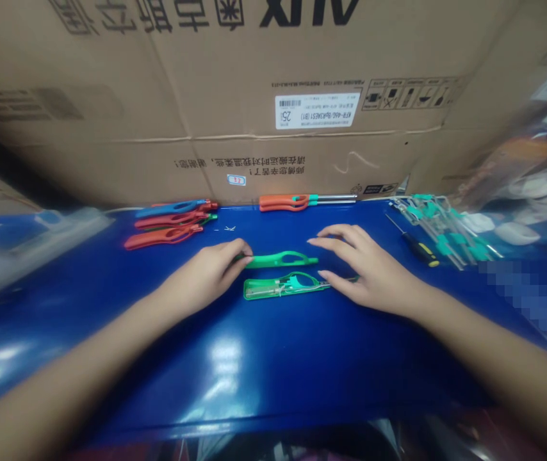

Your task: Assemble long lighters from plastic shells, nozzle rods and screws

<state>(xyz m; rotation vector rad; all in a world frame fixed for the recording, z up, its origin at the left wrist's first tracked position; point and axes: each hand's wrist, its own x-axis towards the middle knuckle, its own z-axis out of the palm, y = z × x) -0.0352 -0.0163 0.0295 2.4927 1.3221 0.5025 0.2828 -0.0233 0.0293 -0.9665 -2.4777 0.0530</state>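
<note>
Green cover (266, 261): I see it midway along the blue table (302, 365), nearer the far edge.
Left hand (213, 269): thumb and fingers pinched on the cover's end.
Green half-shell (254, 297): just beside the cover, toward the near edge.
Right hand (367, 266): fingers spread apart; I can't tell whether the thumb touches the half-shell.

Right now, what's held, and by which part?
Left hand pinches the green shell by its left end. Right hand is spread, thumb by the right end of the filled green half; contact unclear.
</note>
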